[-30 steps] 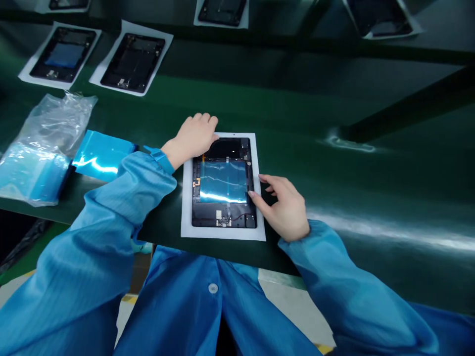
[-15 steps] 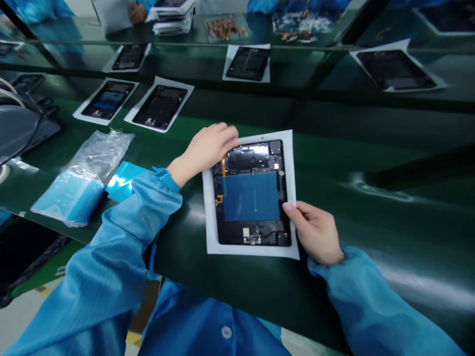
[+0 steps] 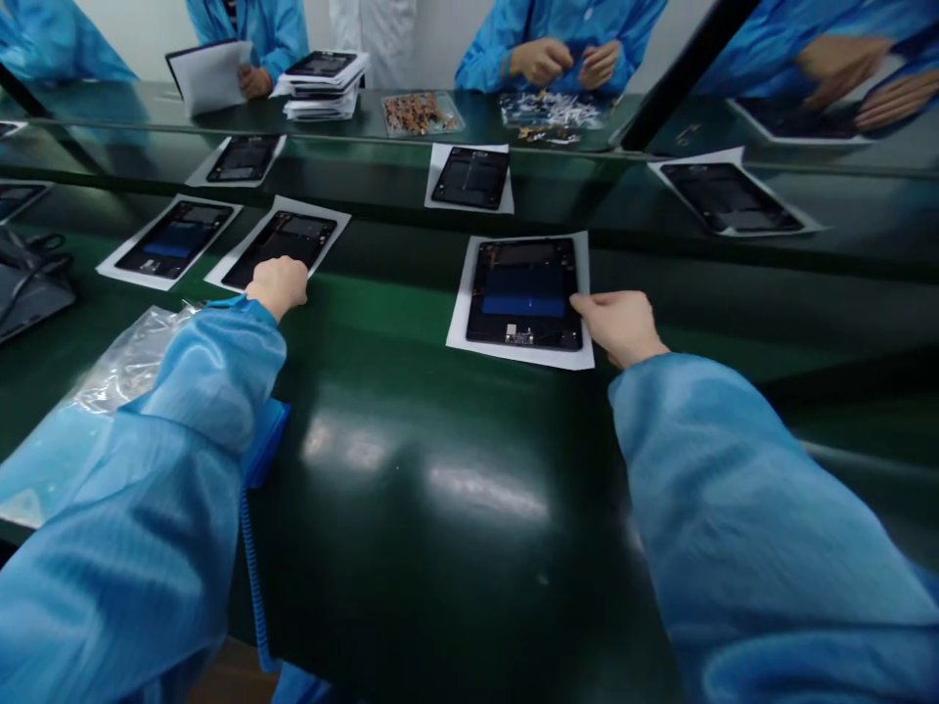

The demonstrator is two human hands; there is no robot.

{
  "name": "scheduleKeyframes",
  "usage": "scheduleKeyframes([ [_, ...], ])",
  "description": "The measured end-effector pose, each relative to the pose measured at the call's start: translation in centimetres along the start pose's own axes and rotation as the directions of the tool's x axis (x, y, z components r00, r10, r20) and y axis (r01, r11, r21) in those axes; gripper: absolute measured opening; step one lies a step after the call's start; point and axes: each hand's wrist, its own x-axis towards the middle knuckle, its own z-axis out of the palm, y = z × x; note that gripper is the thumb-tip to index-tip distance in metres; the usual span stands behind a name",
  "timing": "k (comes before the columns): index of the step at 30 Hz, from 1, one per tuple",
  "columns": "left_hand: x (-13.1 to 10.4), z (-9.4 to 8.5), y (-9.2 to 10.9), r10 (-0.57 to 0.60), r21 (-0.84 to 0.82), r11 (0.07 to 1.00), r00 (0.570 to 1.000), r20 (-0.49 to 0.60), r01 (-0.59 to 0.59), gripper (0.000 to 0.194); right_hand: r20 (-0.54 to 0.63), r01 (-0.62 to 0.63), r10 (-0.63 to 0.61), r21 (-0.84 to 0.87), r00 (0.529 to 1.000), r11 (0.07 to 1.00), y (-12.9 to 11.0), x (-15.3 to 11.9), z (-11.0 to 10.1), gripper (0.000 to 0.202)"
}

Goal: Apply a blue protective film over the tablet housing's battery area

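Observation:
My right hand (image 3: 622, 323) pinches the right edge of an opened tablet (image 3: 524, 293) and the white sheet (image 3: 461, 328) under it. A blue film covers the tablet's middle. At the left, my left hand (image 3: 279, 284) is closed at the near edge of another dark opened tablet (image 3: 290, 240) on its own white sheet; its fingertips are hidden behind the hand. Left of that lies a third tablet (image 3: 174, 240) with a blue middle, also on white paper.
A clear bag (image 3: 66, 430) with light blue film lies at the left. More tablets rest on a raised shelf (image 3: 367, 186). Behind it are a tablet stack (image 3: 323, 88), trays of small parts (image 3: 422, 113) and other people's hands (image 3: 547, 61). A grey device (image 3: 33, 284) stands far left.
The tablet under my right hand has moved forward, away from my body. My left hand has let go of it and moved left to another tablet. The view has tilted upward.

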Motion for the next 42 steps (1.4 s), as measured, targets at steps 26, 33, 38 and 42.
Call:
scheduleKeyframes([
  [26,-24.5,0.5,-3.6,0.066,-0.209,0.975,0.995,-0.082,-0.081,0.043,0.61,-0.419,-0.061,0.609,0.79,0.673,-10.9,-25.1,-0.5,0.047],
  [33,-23.4,4.9,-7.1,0.112,-0.528,0.847,0.991,0.071,-0.058,0.044,0.808,-0.712,0.209,0.324,0.551,0.622,-5.2,-31.1,-8.7,0.038],
  [38,-23.2,3.7,-8.3,0.233,-0.673,0.735,0.962,0.143,-0.079,0.042,0.525,-0.086,0.098,-0.048,0.846,0.995,-4.1,-31.1,-10.9,0.064],
  [42,-23.4,3.5,-8.7,0.247,-0.737,0.674,0.953,0.173,-0.042,0.037,0.248,0.26,-0.185,-0.32,0.951,0.911,-5.1,-32.6,-10.9,0.058],
])
